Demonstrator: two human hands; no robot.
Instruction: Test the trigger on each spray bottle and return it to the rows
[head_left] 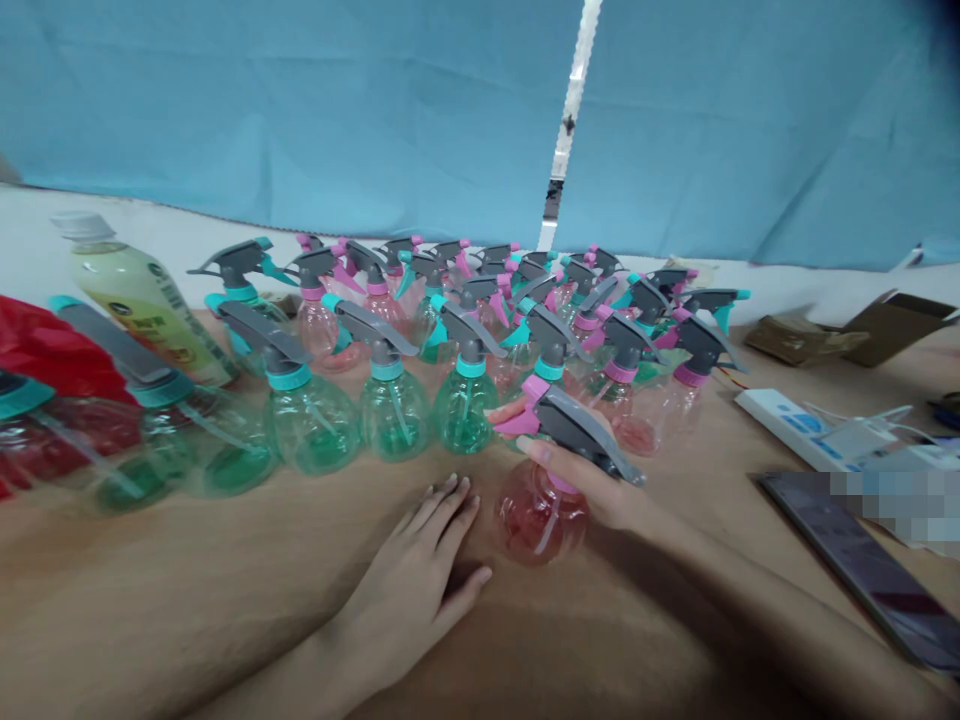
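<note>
Logged from my remote station, left to right:

Crumpled red plastic bag [45,345], at the left edge of the tan bench [150,590]. Beverage bottle [142,300], clear plastic with a white ribbed cap, holding pale yellow-green liquid; its label print is too small for me to read. Teal-collared spray bottles [311,425], round-bodied, green-tinted clear plastic with grey triggers, stand in a front row, and some lie on their sides at the left. Pink-collared spray bottles [319,330], pink-tinted, crowd among them behind.

Left hand [409,590]: palm down on the bench, holding nothing, fingers [450,510] loosely spread, just beside the held bottle.

Right hand [600,490]: fingers [536,452] wrapped around the grey head of a pink-tinted spray bottle [541,515], which stands on the bench in front of the rows.

Far right: white power strip [787,430], cardboard box [892,328], dark tablet [862,565]. Blue cloth [300,110] hangs behind.
</note>
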